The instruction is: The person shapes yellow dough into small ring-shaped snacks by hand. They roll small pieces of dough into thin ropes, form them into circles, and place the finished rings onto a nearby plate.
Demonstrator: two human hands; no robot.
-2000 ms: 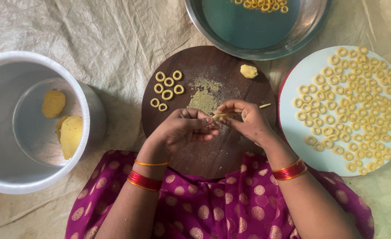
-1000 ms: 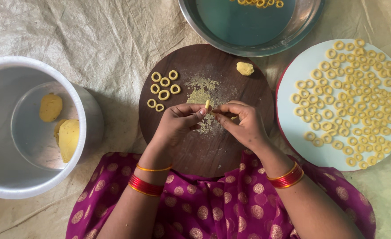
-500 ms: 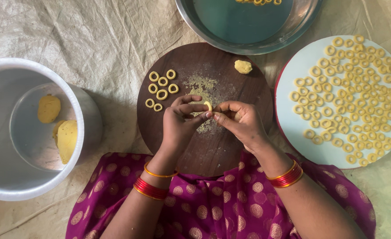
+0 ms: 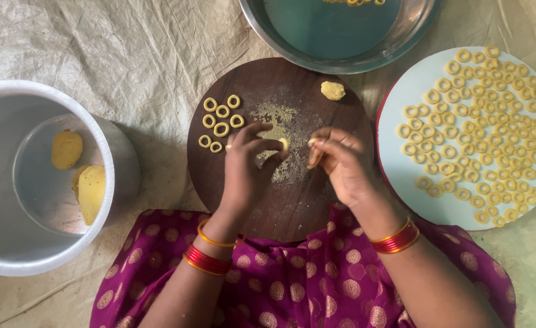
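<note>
My left hand and my right hand hover over the round dark wooden board. The left fingertips pinch a small yellow dough piece. The right fingertips are pinched together close beside it, and another bit of dough seems to sit at their tips. Several finished dough rings lie on the board's upper left. A small dough lump rests at the board's upper right. Yellow crumbs are scattered in the board's middle.
A pale blue round plate at the right carries many dough rings. A steel pot at the left holds two yellow dough lumps. A steel basin stands at the top. Wrinkled beige cloth covers the floor; my magenta dotted garment is below.
Both hands rose from the board's lower middle toward its centre. The thin dough strand they rolled is now a small piece between the fingertips, and the hands have drawn slightly apart.
</note>
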